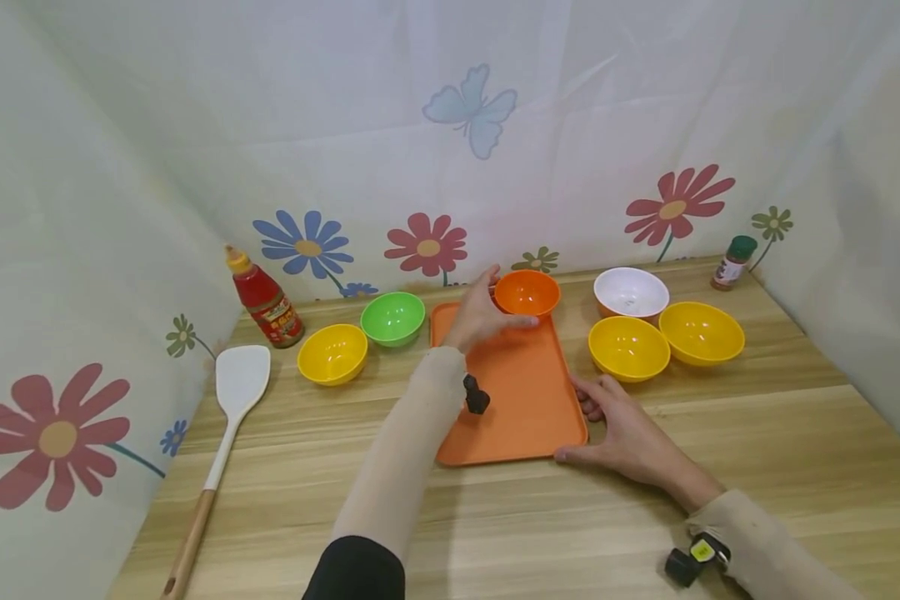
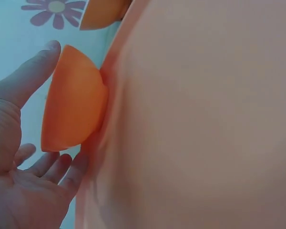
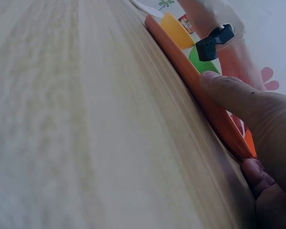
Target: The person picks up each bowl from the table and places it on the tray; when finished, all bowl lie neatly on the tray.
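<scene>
An orange bowl point(image 1: 527, 293) sits at the far end of an orange tray point(image 1: 521, 408). My left hand point(image 1: 482, 317) holds this bowl from its left side. In the left wrist view, the thumb meets one side of the bowl's rim and the fingertips lie at the opposite side, with space between palm and bowl. At the tray's near right corner, my right hand point(image 1: 622, 433) grips the edge. Its thumb presses the near side, as the right wrist view also shows, while its fingers curl against the right side.
Left of the tray stand a green bowl point(image 1: 393, 319), a yellow bowl point(image 1: 333, 355) and a red sauce bottle point(image 1: 266, 302). A white spatula point(image 1: 232, 400) lies further left. Rightward are two yellow bowls point(image 1: 628, 350), a white-lined bowl point(image 1: 632, 293) and a green-capped jar point(image 1: 733, 263). A flowered curtain hangs behind.
</scene>
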A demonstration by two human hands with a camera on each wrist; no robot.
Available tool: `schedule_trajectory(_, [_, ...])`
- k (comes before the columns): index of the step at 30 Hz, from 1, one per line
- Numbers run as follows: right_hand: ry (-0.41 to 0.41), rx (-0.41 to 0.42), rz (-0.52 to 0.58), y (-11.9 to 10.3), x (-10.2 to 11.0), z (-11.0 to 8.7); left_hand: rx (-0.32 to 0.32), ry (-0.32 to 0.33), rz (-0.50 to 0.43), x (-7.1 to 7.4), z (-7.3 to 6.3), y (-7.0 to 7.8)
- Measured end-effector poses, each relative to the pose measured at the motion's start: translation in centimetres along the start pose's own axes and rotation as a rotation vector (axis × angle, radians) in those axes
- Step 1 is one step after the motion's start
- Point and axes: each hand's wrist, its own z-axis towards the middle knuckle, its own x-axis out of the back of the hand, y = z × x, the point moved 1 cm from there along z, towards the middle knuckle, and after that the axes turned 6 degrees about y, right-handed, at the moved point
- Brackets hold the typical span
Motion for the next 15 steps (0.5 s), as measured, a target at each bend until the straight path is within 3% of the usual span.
schedule_trajectory(7, [0.005,-0.002,0.005,0.1,0.1,0.0,0.009,0.038,0.058,0.3,-0.5,0.9])
schedule_trajectory(15, [0.003,-0.006,0.028,0.2,-0.1,0.0,-0.1,0.139,0.059,2.4,-2.9,2.4])
